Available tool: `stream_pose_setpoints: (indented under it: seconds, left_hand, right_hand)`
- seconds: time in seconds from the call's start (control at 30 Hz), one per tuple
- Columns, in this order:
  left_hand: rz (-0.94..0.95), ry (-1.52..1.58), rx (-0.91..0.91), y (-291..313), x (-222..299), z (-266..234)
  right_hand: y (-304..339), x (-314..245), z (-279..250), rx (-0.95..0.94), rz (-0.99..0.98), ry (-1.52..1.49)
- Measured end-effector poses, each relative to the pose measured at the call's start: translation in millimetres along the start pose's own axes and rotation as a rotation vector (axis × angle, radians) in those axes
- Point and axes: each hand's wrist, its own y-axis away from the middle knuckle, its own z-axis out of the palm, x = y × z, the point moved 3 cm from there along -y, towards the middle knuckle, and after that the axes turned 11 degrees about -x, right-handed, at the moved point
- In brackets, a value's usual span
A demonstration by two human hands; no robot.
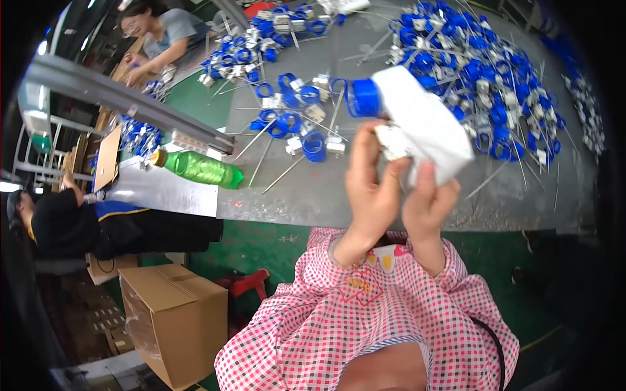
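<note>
Both my hands are raised over the near part of the grey table. My left hand (370, 195) pinches a small white connector (393, 141) between thumb and fingers. A blue wire coil (363, 98) shows just beyond it, against the end of a larger white block (430, 120). My right hand (430, 207) grips that smooth white block from below with thumb and fingers. Whether coil and block are joined I cannot tell. Several blue wire coils with white connectors and thin pale ties (287, 117) lie left of my hands.
A big heap of blue coils (482, 78) covers the table's right side. Left stand a green bottle (199, 168) and a metal frame bar (130, 98). A cardboard box (173, 319) sits on the floor. One person (171, 39) works across the table; another (65, 221) is at left.
</note>
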Motion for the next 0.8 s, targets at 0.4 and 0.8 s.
stream_pose_setpoints:
  seconds: [0.4,0.8]
  left_hand:
    - [-0.063,0.836,-0.155,-20.2,-4.5,-26.1]
    - [-0.196,0.801,-0.063,-7.2,-4.4,-24.1]
  right_hand:
    - [23.6,14.6,-10.3,0.208,0.44,-0.663]
    - [-9.4,6.2,-26.2,0.213,0.323,-0.639]
